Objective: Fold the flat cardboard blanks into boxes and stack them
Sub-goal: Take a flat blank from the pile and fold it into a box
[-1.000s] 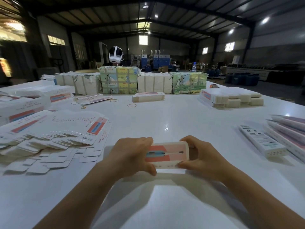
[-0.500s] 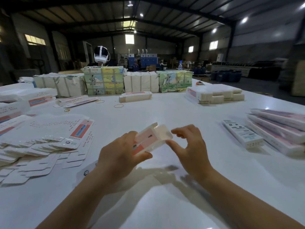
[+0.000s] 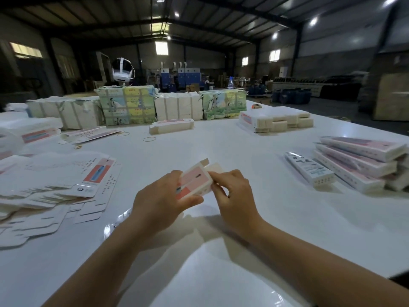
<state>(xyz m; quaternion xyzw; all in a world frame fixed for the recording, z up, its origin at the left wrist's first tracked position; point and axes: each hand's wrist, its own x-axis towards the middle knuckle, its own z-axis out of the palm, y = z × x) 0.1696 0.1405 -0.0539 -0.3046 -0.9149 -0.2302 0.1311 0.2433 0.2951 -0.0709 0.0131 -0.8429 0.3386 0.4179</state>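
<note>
So I've got the small pink-and-white cardboard box (image 3: 194, 181) up off the glossy white table (image 3: 254, 218), half formed, far end open with its tuck flap (image 3: 215, 168) sticking out. My left hand (image 3: 161, 203) has a grip wrapped around the near end, thumb underneath and fingers over the top. My right hand (image 3: 234, 196) is pinching the box's right edge with fingertips, a narrow grip right at the corner below that flap.

Looks like the step here is closing that far end. What I'd aim for: keep the left grip firm but not crushing so the tube holds square, fold the small side tabs in first, then roll the tuck flap over with the right fingers and push it in along its crease. If the body is skewed the flap will probably catch.

Fanned pile of flat white blanks (image 3: 55, 189) sits well off to the left of my left grip; the stack of finished long pink boxes (image 3: 358, 160) is far out right of the right grip, so that's likely where this one goes.
</note>
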